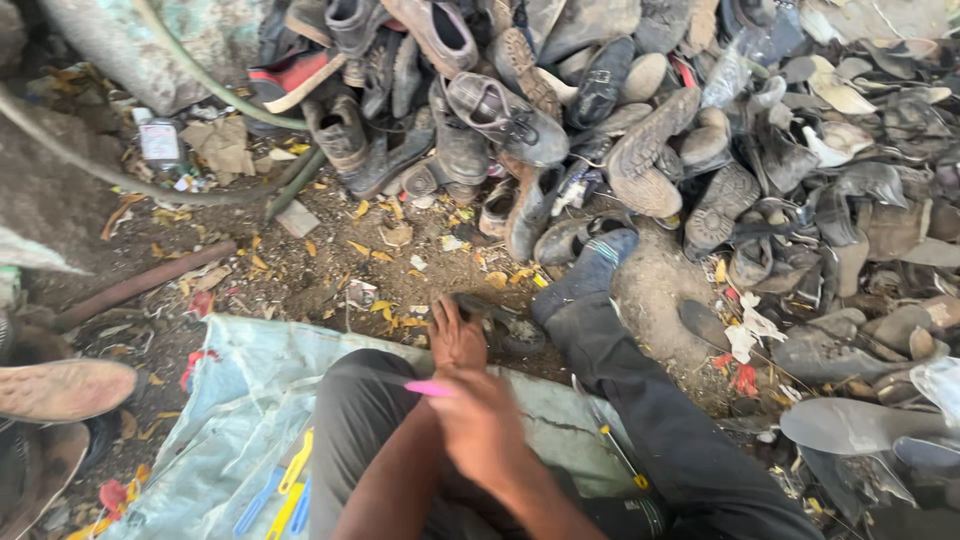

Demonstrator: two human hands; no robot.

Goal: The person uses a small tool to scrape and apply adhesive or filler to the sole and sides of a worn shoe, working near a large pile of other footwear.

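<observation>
we take the dark shoe (500,325) on the dirt floor (300,270) as our landmark: it lies just beyond the raised knee (365,385), at the near edge of the great heap of worn shoes (640,130), and its long axis runs roughly left to right across our view, tilting a little down toward the right. our left hand (457,340) rests on the shoe's left end, fingers bent down over it, so that grip is pressed onto the shoe rather than spread. our right hand (480,425) sits nearer to us than the shoe, directly on the body side of it, closed around a thin pink tool (430,388) whose tip pokes out to the left; the grip there is pinched shut on that tool. so the shoe lies straight ahead of the right hand and slightly above it in the view, and the left hand is the nearer one, already touching. to the right of the shoe our outstretched leg in dark trousers ends in a blue sock (598,268) that reaches the heap. on the near left of the shoe a pale plastic sheet (230,400) covers the floor, with blue and yellow tools (285,490) lying on it.
</observation>
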